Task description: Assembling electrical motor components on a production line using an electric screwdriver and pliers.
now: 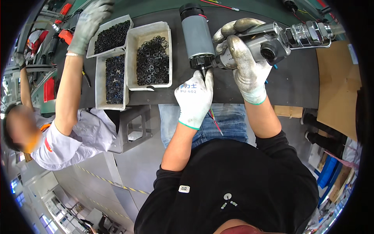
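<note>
A grey cylindrical motor point(196, 37) with black ends lies on the dark table in front of me. My left hand point(196, 95), in a white glove, is closed around the thin dark piece at the motor's near end. Coloured wires point(214, 119) hang out below that hand. My right hand point(247, 62), in a worn and stained glove, grips a silver air-powered tool point(269, 45). The tool's nose points left and meets the motor's near end; whether it touches is hard to tell. A metal hose coupling point(309, 34) sits at the tool's right end.
Left of the motor stand a white bin point(170, 58) of black rings and two more bins point(99, 97) point(90, 48) of small dark parts. A co-worker's gloved hand point(90, 25) reaches over the table there. Cardboard point(337, 85) stands at the right. A grey stool point(130, 124) is below the table edge.
</note>
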`<state>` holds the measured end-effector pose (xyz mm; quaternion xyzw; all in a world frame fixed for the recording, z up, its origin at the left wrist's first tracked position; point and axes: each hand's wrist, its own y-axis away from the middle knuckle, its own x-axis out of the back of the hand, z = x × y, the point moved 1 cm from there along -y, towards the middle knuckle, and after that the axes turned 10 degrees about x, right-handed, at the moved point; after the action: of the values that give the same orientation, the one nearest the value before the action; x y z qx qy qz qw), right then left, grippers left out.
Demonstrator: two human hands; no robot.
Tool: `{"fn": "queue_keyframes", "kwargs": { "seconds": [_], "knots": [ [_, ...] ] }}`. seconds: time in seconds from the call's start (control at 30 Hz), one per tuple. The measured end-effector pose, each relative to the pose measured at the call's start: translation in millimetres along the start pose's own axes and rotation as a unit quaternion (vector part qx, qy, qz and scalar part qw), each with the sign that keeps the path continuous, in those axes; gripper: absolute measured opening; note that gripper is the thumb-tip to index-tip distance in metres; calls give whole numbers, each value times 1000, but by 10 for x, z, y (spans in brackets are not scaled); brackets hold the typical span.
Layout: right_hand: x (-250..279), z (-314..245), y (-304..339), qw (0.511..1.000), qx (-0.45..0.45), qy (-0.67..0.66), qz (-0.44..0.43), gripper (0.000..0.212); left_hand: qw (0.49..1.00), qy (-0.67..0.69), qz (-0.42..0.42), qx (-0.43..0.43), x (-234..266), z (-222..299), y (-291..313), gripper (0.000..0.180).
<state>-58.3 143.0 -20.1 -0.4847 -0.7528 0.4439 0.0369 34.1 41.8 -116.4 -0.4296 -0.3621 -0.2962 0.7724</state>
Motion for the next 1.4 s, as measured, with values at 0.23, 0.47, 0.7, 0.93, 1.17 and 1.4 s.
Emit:
{"fn": "queue_keyframes", "kwargs": {
  "seconds": [0.23, 0.47, 0.7, 0.93, 1.17, 1.4],
  "knots": [
    [36, -42, -63, 998, 4, 42, -51, 33, 999, 31, -3, 18, 117, 47, 5, 34],
    [-291, -330, 91, 994, -10, 88, -62, 26, 999, 16, 28, -43, 208, -79, 154, 36],
    [-347, -1017, -8, 975, 184, 125, 20, 28, 998, 40, 22, -40, 346, -165, 286, 37],
    [1084, -690, -668, 916, 36, 395, 59, 47, 962, 163, -205, 81, 768, -17, 26, 30],
    [631, -134, -209, 741, 243, 616, -112, 59, 948, 279, 152, -14, 233, -69, -530, 56],
    [221, 861, 137, 703, -139, 621, -317, 75, 877, 462, -37, 131, 36, -92, -698, 63]
  ]
}}
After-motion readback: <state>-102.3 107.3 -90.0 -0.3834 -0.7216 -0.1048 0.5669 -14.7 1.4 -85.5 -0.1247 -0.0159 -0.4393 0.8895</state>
